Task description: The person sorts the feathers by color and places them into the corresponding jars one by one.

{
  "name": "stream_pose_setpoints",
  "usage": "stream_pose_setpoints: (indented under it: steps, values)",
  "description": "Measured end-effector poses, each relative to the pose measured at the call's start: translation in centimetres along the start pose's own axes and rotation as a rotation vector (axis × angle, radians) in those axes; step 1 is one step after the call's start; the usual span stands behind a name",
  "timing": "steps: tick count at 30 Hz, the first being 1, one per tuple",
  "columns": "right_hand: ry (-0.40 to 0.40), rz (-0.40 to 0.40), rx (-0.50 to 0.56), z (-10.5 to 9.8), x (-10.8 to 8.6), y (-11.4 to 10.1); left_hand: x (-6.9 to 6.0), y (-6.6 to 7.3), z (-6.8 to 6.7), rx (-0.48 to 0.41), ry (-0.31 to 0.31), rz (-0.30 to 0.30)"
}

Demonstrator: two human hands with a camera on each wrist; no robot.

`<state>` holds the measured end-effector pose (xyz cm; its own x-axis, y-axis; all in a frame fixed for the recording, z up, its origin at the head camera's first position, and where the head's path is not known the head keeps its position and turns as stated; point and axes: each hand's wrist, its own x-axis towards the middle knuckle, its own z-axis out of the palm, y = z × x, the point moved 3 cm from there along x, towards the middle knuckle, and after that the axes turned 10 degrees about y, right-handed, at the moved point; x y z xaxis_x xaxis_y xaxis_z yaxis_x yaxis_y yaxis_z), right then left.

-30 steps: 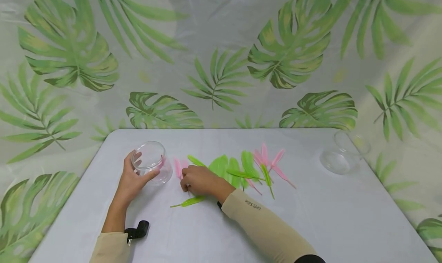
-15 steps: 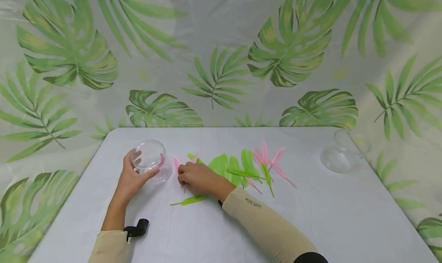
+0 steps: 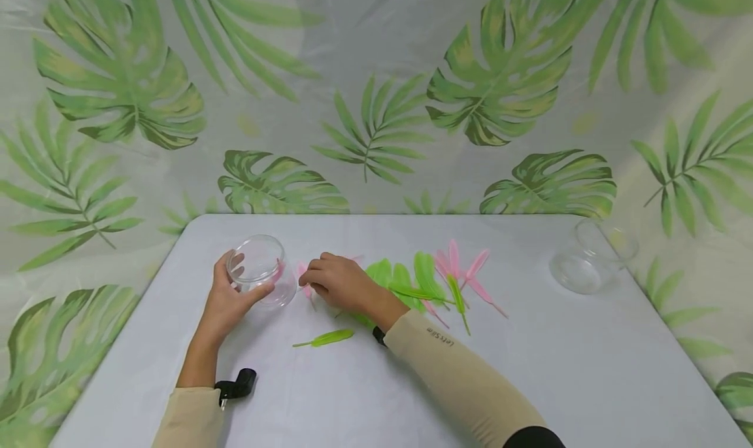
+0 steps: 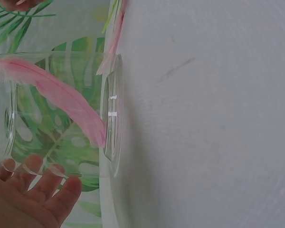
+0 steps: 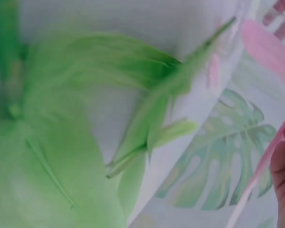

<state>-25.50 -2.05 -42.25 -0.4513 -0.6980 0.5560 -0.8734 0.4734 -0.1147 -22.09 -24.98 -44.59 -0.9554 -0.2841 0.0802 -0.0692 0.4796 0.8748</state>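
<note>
The left hand, left of the middle in the head view, is curved round a clear jar, with its thumb on the near side. The jar is round, smooth and shiny, with a wide mouth, and you can see right through it. A bent feather, pink and soft-looking, sits inside (it curves a bit like a banana). The right hand, near the middle of the frame, has its fingers bent and pinches a pink feather by its thin stem. Flat, wide green feathers lie just right of that hand, with more pink ones beside them. A skinny green feather lies lower down on the smooth white table. Another clear jar is at the right.
</note>
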Motion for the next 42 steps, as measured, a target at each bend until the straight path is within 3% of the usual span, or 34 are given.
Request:
stream_pose_setpoints:
  steps: [7, 18, 26, 42]
  values:
    - [0.126, 0.114, 0.110, -1.8, 0.4, 1.1, 0.0, 0.2, 0.1, 0.003, 0.002, 0.004]
    - [0.363, 0.367, 0.426, -5.2, 0.6, 3.8, -0.1, 0.2, -0.1, 0.003, -0.006, 0.002]
    - [0.413, 0.522, 0.483, -6.6, 0.4, 5.3, 0.0, 0.0, 0.0, -0.002, 0.002, 0.002]
    - [0.444, 0.692, 0.574, -8.6, 0.6, 7.2, 0.1, -0.2, 0.1, 0.001, 0.007, 0.003]
